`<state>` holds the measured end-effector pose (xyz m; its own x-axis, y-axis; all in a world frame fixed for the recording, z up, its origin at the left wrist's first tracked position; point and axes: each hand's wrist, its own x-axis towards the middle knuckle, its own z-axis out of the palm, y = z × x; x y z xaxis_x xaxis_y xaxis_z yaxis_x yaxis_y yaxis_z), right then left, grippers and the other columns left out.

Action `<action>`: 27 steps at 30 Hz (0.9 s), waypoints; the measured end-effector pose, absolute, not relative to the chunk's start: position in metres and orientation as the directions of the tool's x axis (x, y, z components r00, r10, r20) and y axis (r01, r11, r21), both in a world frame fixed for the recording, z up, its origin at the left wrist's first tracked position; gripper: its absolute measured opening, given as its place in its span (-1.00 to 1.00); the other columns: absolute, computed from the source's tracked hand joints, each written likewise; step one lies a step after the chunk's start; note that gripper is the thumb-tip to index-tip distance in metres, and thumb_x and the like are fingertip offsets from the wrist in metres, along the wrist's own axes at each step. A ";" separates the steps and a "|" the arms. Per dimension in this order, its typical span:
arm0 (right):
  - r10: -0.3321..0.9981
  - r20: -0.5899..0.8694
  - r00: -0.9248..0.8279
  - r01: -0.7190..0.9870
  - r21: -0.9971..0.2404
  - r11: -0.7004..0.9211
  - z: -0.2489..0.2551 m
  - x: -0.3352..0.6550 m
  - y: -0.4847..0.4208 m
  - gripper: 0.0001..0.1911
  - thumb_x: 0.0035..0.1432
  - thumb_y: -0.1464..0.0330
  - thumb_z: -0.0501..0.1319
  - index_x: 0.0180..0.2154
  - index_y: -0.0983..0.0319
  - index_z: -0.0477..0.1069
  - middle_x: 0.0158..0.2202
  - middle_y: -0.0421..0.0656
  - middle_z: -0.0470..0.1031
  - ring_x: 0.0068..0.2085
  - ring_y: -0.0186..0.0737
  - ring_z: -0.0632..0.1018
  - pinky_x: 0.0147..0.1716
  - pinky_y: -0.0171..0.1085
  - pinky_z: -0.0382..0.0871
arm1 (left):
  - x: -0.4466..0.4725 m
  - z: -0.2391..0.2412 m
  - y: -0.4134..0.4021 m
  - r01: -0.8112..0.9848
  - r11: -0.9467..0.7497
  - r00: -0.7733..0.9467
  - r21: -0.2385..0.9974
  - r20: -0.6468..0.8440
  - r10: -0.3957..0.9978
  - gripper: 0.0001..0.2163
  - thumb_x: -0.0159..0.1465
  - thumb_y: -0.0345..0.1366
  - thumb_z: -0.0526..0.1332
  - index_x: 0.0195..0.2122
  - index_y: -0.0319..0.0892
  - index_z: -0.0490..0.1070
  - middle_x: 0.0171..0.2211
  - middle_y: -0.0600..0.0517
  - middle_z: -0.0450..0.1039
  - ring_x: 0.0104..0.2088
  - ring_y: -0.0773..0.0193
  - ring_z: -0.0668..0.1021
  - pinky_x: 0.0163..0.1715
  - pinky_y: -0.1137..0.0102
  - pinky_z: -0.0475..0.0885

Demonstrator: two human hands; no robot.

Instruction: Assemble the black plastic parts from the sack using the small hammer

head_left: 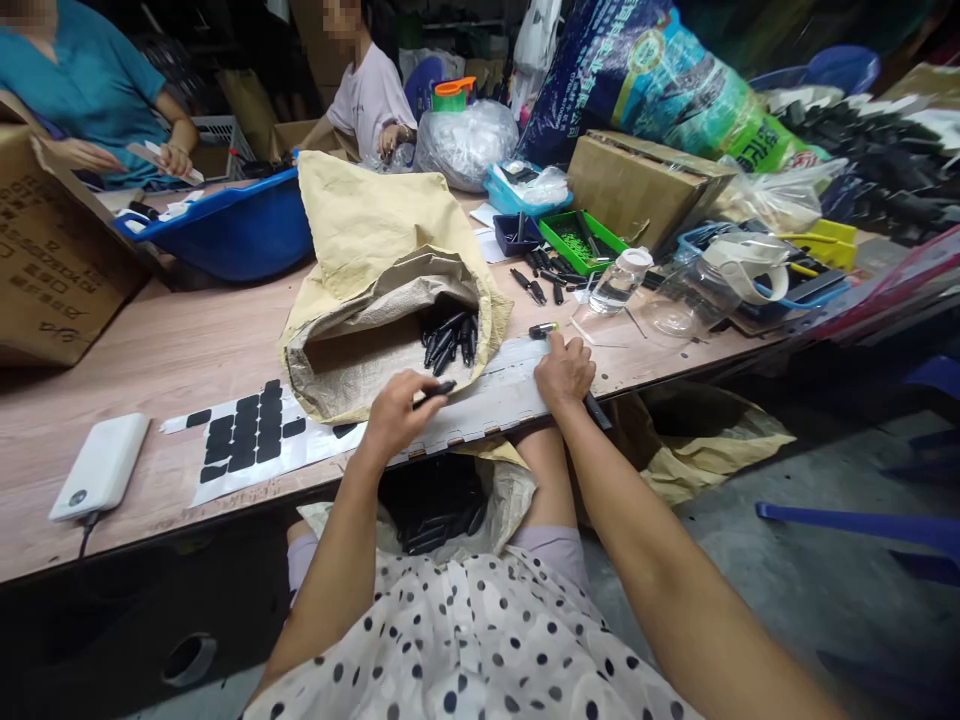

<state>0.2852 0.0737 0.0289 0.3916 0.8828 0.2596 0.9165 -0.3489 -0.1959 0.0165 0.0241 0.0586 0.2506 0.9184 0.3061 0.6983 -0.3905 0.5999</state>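
My left hand (397,410) is closed around a black pen-like piece (439,390) at the table's near edge, just in front of an open tan sack (375,270) with several more black pieces (450,340) in its mouth. My right hand (564,372) is curled on a long pale strip (495,395) lying along the table edge, and a dark stick-like thing pokes out below its wrist. A small black piece with a yellow-green tip (543,329) lies just beyond its fingers. What the right hand grips is unclear.
A white sheet of black pads (247,432) and a white power bank (101,465) lie left. A blue tub (225,235), cardboard boxes, a green tray (581,240), clear jars (619,280) and bags crowd the table's back. Two people sit across. Another sack of black parts (439,505) sits on my lap.
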 end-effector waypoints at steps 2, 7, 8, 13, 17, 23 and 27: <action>0.880 0.271 0.391 0.916 -0.203 -0.345 0.027 0.286 0.074 -0.56 0.29 0.44 0.01 0.13 0.21 0.44 -0.06 0.10 0.40 -0.04 0.06 0.39 -0.18 -0.12 0.23 | 0.014 0.049 0.003 0.689 -0.450 0.342 0.568 0.292 0.893 -0.90 0.26 -0.26 0.29 -0.22 -0.09 0.54 -0.31 0.02 0.53 -0.23 0.16 0.51 -0.20 0.31 0.42; 0.874 0.275 0.400 0.911 -0.222 -0.347 0.026 0.287 0.074 -0.56 0.28 0.44 0.03 0.13 0.20 0.44 -0.07 0.09 0.40 -0.05 0.04 0.39 -0.18 -0.14 0.23 | 0.006 0.027 -0.005 0.698 -0.422 0.322 0.579 0.272 0.907 -0.88 0.26 -0.25 0.31 -0.19 -0.09 0.56 -0.29 0.00 0.53 -0.22 0.14 0.51 -0.17 0.26 0.43; 0.873 0.274 0.403 0.909 -0.228 -0.348 0.025 0.287 0.074 -0.56 0.28 0.44 0.03 0.13 0.19 0.45 -0.07 0.08 0.40 -0.05 0.04 0.39 -0.18 -0.14 0.23 | 0.005 0.024 -0.002 0.685 -0.419 0.313 0.596 0.279 0.908 -0.87 0.24 -0.25 0.32 -0.19 -0.09 0.56 -0.28 0.00 0.53 -0.22 0.14 0.52 -0.16 0.26 0.43; 0.865 0.277 0.417 0.890 -0.319 -0.327 0.022 0.294 0.079 -0.56 0.27 0.47 0.01 0.08 0.16 0.50 -0.11 0.04 0.40 -0.06 0.01 0.40 -0.17 -0.14 0.25 | 0.002 0.018 0.004 0.648 -0.379 0.267 0.660 0.270 0.925 -0.90 0.21 -0.24 0.35 -0.27 -0.09 0.58 -0.33 0.02 0.52 -0.25 0.16 0.52 -0.20 0.29 0.44; 0.838 0.330 0.435 0.843 -0.477 -0.250 0.030 0.295 0.071 -0.54 0.24 0.48 0.02 0.10 0.17 0.49 -0.13 0.02 0.41 -0.08 -0.01 0.43 -0.15 -0.14 0.30 | 0.004 0.018 0.004 0.634 -0.356 0.240 0.687 0.262 0.935 -0.93 0.20 -0.28 0.34 -0.29 -0.10 0.59 -0.35 0.03 0.51 -0.26 0.18 0.52 -0.22 0.30 0.44; 0.871 0.437 0.226 0.632 -0.746 0.210 0.049 0.251 0.006 -0.60 0.33 0.31 0.05 0.12 0.16 0.45 -0.20 -0.10 0.53 -0.23 -0.15 0.51 -0.17 -0.18 0.45 | 0.005 0.017 0.004 0.613 -0.320 0.206 0.722 0.245 0.947 -0.93 0.16 -0.32 0.37 -0.32 -0.10 0.59 -0.37 0.04 0.50 -0.29 0.20 0.52 -0.25 0.32 0.44; 0.904 0.427 0.007 0.508 -0.780 0.364 0.041 0.213 -0.033 -0.67 0.30 0.34 0.10 0.02 0.13 0.53 -0.13 -0.10 0.60 -0.13 -0.16 0.57 -0.07 -0.19 0.50 | 0.005 0.017 0.005 0.599 -0.314 0.203 0.737 0.239 0.950 -0.92 0.16 -0.31 0.37 -0.30 -0.09 0.60 -0.36 0.03 0.52 -0.28 0.19 0.52 -0.23 0.31 0.46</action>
<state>0.2130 -0.0326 0.0407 0.0068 0.9044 0.4267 0.5083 0.3643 -0.7803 0.0052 0.0051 0.0169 0.2028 0.9495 0.2394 0.5987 -0.3137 0.7370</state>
